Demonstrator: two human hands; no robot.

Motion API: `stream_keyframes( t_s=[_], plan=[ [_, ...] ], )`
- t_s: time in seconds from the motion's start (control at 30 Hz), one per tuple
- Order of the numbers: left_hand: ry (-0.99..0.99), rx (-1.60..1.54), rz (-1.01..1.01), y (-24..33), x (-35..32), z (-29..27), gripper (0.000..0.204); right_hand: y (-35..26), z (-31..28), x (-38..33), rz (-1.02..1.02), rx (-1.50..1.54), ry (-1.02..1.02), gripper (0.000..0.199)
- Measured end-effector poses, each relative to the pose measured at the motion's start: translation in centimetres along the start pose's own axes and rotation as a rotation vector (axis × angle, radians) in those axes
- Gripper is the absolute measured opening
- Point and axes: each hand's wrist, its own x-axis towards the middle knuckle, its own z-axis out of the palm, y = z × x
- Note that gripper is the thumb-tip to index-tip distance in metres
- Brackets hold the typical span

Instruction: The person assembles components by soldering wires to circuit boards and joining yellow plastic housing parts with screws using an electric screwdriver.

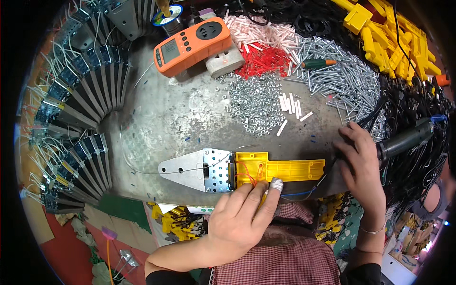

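A tool with a tapered grey metal plate [182,171], a perforated metal cover [219,171] and an open yellow plastic handle shell [295,170] lies at the table's near edge. Red wires [246,172] run inside the shell's wide end. My left hand [242,211] grips the shell's near side there, its fingertips by the wires; silver wrapping covers one fingertip. A blue wire [297,193] leads off to the right. My right hand [361,159] is beyond the handle's right end, fingers apart and curved, with nothing visible in them. A dark cylindrical power tool [408,140] lies just right of it.
Metal nuts [256,102], long screws [339,71], red sleeves [261,61] and white tubes [266,33] form piles at the back. An orange meter [192,46] stands back left. Similar metal assemblies [90,95] line the left; yellow shells [399,42] and black cables [413,104] crowd the right.
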Motion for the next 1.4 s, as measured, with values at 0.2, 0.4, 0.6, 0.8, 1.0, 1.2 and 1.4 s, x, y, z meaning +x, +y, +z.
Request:
stream_keyframes(
  t_s=[0.2, 0.4, 0.6, 0.8, 1.0, 1.2, 1.4],
  plan=[
    [-0.032, 0.048, -0.071, 0.5, 0.0, -0.8, 0.064, -0.5, -2.1, -1.5, -0.192, 0.059, -0.164, 0.038],
    [-0.057, 0.075, -0.005, -0.3, 0.5, 0.2, 0.06, -0.3, -0.5, -0.7, -0.031, 0.326, -0.106, 0.033],
    [0.151, 0.129, 0.078, -2.0, 0.4, 1.7, 0.033, -0.5, 0.9, 0.6, -0.14, 0.363, -0.118, 0.03],
    [0.125, 0.226, 0.291, -2.3, 1.5, 1.1, 0.037, -0.2, 2.0, 0.5, -0.121, 0.391, -0.118, 0.029],
    [0.016, 0.412, 0.234, -1.6, 1.7, 1.6, 0.041, 1.1, 1.5, -0.4, -0.161, 0.299, -0.142, 0.018],
    [-0.024, 0.475, 0.215, -1.6, 1.4, 1.3, 0.04, 2.3, 1.8, -0.3, -0.259, 0.318, -0.127, 0.017],
    [-0.035, 0.523, 0.247, -0.9, 1.7, 2.1, 0.042, 3.1, 2.6, -1.1, -0.261, 0.314, -0.075, 0.019]
  ],
)
